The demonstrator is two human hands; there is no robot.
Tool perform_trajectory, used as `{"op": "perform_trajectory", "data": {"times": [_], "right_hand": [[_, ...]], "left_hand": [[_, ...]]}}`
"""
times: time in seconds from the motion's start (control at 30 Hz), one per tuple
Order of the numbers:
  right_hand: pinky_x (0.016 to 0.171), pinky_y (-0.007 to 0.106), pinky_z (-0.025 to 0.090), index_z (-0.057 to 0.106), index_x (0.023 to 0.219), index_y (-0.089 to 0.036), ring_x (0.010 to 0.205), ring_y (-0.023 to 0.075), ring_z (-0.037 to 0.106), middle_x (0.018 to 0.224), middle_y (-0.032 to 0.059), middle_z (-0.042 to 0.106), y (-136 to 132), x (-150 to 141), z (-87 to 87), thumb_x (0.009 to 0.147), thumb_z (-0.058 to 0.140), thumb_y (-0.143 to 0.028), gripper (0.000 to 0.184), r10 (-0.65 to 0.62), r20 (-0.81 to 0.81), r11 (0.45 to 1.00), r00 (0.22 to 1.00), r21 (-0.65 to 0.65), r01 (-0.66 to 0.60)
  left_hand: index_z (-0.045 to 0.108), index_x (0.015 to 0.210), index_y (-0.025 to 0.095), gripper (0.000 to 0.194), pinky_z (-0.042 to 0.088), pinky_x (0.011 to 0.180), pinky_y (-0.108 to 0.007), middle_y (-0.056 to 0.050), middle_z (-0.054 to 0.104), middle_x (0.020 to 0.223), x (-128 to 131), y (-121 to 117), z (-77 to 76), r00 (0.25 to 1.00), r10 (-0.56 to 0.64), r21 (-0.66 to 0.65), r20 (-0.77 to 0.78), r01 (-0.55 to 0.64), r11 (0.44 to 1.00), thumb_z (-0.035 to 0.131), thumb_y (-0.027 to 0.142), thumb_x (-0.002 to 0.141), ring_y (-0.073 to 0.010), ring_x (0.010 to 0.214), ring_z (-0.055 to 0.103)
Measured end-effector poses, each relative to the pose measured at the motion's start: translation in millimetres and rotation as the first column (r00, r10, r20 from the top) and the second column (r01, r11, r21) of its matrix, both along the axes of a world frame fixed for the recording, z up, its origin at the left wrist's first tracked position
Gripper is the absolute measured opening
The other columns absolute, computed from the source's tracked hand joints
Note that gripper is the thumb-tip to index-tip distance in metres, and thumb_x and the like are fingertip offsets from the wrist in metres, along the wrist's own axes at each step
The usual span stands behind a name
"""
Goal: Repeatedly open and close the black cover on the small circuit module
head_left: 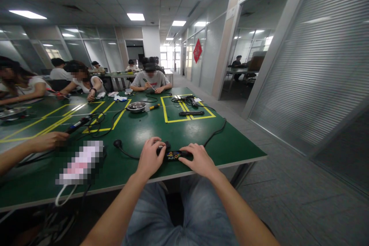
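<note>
Both my hands rest on a small black device (173,155) with coloured parts inside, lying near the front edge of the green table (138,130). My left hand (150,157) curls its fingers over the device's left end. My right hand (198,159) covers its right end with bent fingers. A black cable (215,132) runs from the device toward the right rear, and a black plug on a cord (117,144) lies just left of my left hand.
A metal bowl (136,106), a yellow-handled tool (154,106) and black tools (191,113) lie inside yellow tape squares farther back. A neighbour's hand (46,141) is at the left by a soldering iron (77,124). Several people sit around the table.
</note>
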State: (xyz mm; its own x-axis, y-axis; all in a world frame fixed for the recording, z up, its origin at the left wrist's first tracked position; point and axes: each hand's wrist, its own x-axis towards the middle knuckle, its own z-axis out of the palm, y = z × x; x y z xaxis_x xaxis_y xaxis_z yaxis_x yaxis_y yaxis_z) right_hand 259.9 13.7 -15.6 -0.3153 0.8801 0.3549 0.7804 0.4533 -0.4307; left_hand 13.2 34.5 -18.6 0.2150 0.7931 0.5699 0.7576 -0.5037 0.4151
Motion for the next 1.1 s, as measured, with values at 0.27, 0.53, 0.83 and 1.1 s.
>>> {"op": "perform_trajectory", "data": {"times": [0.27,0.53,0.83,1.1], "right_hand": [[0.093,0.037,0.049,0.082,0.128,-0.031,0.105,0.0259,0.072,0.112,0.0066,0.077,0.3,-0.1,-1.3,0.101,0.079,-0.041,0.028,0.003,0.008,0.999,1.0,-0.046,-0.003],[0.093,0.037,0.05,0.083,0.129,-0.032,0.103,0.0261,0.074,0.11,0.0064,0.078,-0.6,-0.3,-1.1,0.101,0.079,-0.043,0.03,-0.002,0.01,0.998,1.0,-0.06,0.003],[0.091,0.036,0.05,0.083,0.129,-0.034,0.097,0.0246,0.075,0.107,0.0046,0.078,-0.8,0.2,-0.5,0.101,0.08,-0.042,0.029,-0.006,0.014,0.998,1.0,-0.058,0.007],[0.096,0.04,0.049,0.081,0.131,-0.03,0.107,0.0287,0.073,0.11,0.0082,0.078,-0.8,-0.5,-4.1,0.099,0.081,-0.038,0.033,-0.013,0.001,0.999,1.0,-0.03,0.013]], "left_hand": [[0.08,0.117,0.025,0.026,0.061,0.1,-0.043,-0.011,0.08,0.118,-8.2,-21.1,5.3,0.972,-0.145,-0.086,-0.185,0.131,0.988,0.078,0.04,0.096,-0.0319,0.113,0.074],[0.082,0.124,0.026,0.031,0.064,0.092,-0.039,-0.01,0.083,0.124,-4.4,-20.9,8.1,0.962,-0.143,-0.162,-0.232,0.107,0.981,0.076,0.044,0.099,-0.0315,0.107,0.081],[0.083,0.124,0.028,0.032,0.063,0.089,-0.037,-0.009,0.086,0.115,-2.5,-22.7,8.8,0.966,-0.114,-0.183,-0.231,0.072,0.98,0.076,0.047,0.099,-0.031,0.103,0.082],[0.084,0.121,0.027,0.032,0.062,0.088,-0.037,-0.01,0.086,0.113,-2.6,-22.4,7.8,0.971,-0.105,-0.175,-0.217,0.067,0.982,0.077,0.047,0.097,-0.0315,0.101,0.082]]}}
